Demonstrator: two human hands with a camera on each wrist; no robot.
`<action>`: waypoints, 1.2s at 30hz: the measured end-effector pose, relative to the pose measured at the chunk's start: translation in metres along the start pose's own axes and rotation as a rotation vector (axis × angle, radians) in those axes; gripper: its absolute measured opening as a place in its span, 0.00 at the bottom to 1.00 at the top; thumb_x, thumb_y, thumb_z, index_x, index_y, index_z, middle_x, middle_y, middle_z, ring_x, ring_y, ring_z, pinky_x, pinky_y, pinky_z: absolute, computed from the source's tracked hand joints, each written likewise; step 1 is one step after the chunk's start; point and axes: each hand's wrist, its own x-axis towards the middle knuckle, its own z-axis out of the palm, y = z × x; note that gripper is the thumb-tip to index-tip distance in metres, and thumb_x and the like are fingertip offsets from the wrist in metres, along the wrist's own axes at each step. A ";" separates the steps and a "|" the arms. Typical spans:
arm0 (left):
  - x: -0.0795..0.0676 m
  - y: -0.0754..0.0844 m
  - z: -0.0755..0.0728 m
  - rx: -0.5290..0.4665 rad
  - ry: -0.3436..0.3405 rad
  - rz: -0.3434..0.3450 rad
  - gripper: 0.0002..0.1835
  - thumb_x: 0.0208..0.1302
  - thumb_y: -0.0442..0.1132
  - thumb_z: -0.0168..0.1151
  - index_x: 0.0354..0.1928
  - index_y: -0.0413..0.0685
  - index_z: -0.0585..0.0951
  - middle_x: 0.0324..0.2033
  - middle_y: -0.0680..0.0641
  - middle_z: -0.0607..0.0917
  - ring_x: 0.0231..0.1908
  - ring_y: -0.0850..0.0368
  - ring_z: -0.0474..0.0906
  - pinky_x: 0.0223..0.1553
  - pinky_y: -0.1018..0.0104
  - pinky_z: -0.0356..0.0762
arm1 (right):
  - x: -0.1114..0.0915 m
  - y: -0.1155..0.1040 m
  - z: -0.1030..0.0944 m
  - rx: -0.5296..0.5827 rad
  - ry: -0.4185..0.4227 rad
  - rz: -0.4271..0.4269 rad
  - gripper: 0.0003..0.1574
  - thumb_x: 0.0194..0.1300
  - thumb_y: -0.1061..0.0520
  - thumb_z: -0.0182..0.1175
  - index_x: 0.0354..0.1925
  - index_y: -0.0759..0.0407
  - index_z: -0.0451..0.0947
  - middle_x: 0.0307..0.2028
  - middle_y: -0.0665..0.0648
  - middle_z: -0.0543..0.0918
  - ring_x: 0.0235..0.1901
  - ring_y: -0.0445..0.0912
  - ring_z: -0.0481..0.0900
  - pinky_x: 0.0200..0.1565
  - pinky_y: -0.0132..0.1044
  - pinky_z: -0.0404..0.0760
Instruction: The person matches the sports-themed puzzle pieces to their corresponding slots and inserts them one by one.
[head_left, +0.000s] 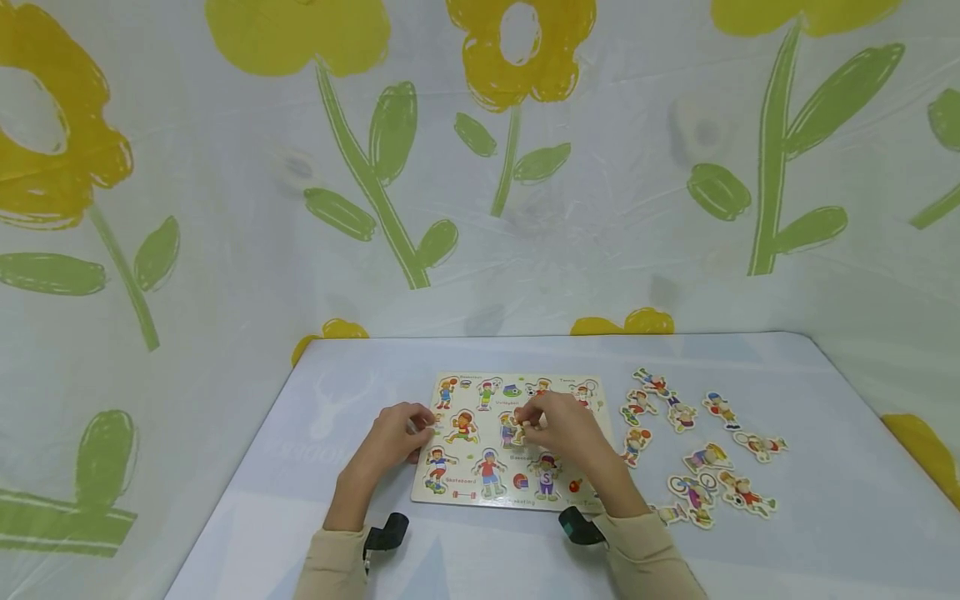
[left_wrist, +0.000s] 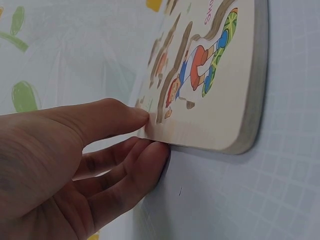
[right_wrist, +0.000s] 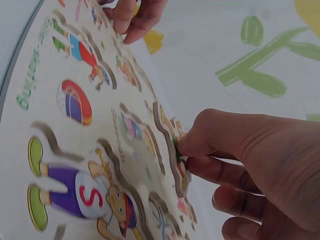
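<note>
A wooden puzzle board [head_left: 422, 493] with sports figures in cut-out recesses lies on the table. At its left edge my left hand [head_left: 397, 433] grips the board, thumb on top and fingers curled at the rim, as the left wrist view shows. My right hand [head_left: 566, 427] pinches a figure-shaped puzzle piece [right_wrist: 173, 145] between thumb and index finger. That piece stands tilted on edge over the board, beside the baseball figure [right_wrist: 137, 132]. Its printed face is mostly turned away. The right hand and forearm hide part of the board's right side in the head view.
Several loose puzzle pieces [head_left: 693, 492] lie scattered on the white table [head_left: 832, 533] to the right of the board, some touching each other. A curtain with yellow flowers [head_left: 600, 167] hangs behind the table's back edge. Black wrist cameras [head_left: 386, 532] sit at both sleeves.
</note>
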 end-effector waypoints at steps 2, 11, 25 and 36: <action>0.000 0.000 0.000 -0.005 -0.002 -0.004 0.06 0.60 0.35 0.67 0.40 0.47 0.84 0.32 0.50 0.80 0.26 0.59 0.72 0.21 0.70 0.74 | 0.001 -0.003 0.002 0.007 -0.002 0.004 0.06 0.54 0.58 0.69 0.31 0.47 0.84 0.27 0.41 0.80 0.29 0.38 0.72 0.34 0.33 0.72; 0.001 0.001 0.002 -0.008 -0.002 0.006 0.07 0.60 0.35 0.67 0.40 0.47 0.84 0.32 0.50 0.81 0.26 0.59 0.73 0.22 0.70 0.74 | 0.004 -0.016 0.009 -0.012 0.016 -0.051 0.05 0.53 0.58 0.69 0.31 0.48 0.85 0.27 0.42 0.81 0.27 0.37 0.71 0.31 0.31 0.71; 0.002 -0.002 0.001 0.021 -0.004 0.016 0.07 0.60 0.35 0.67 0.41 0.47 0.84 0.32 0.50 0.82 0.26 0.60 0.73 0.23 0.71 0.73 | 0.009 -0.033 0.030 -0.001 0.022 -0.035 0.04 0.55 0.56 0.68 0.32 0.48 0.86 0.29 0.44 0.83 0.29 0.37 0.73 0.31 0.29 0.70; 0.003 -0.002 0.002 0.020 -0.007 0.011 0.06 0.61 0.35 0.67 0.40 0.47 0.84 0.32 0.51 0.82 0.26 0.60 0.72 0.23 0.71 0.73 | 0.010 -0.042 0.046 -0.019 0.086 -0.015 0.04 0.59 0.54 0.67 0.34 0.48 0.87 0.31 0.45 0.84 0.27 0.36 0.73 0.27 0.27 0.70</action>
